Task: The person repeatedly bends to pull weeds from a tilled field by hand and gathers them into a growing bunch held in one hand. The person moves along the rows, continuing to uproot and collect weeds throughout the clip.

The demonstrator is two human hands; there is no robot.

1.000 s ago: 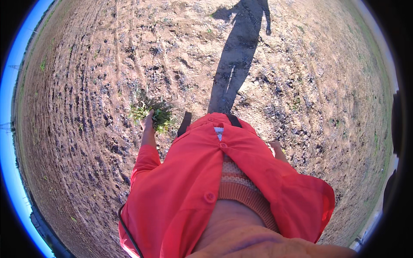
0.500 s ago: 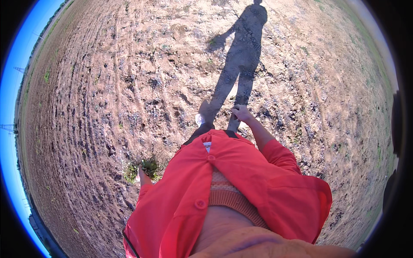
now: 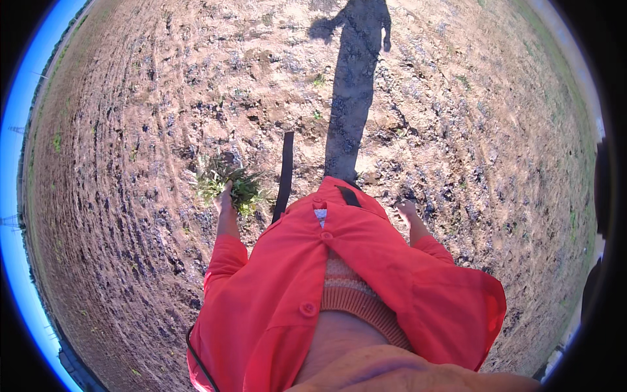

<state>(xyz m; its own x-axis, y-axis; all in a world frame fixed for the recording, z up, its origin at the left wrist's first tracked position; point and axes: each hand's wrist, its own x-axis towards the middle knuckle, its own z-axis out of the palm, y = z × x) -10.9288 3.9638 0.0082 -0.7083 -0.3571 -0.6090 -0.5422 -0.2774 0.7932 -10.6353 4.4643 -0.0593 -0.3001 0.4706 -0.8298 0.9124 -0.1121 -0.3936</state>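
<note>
Green plants [image 3: 245,188] (one bunch) fill one hand [image 3: 224,197], the left of two

The bunch of green plants [image 3: 243,188] is leafy and loose, with thin leaves; it is held in the left hand [image 3: 224,198] and spreads out on both its sides.

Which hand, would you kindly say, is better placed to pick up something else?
Probably the right hand: it appears empty, while the left hand holds a bunch of leafy green plants.
</note>
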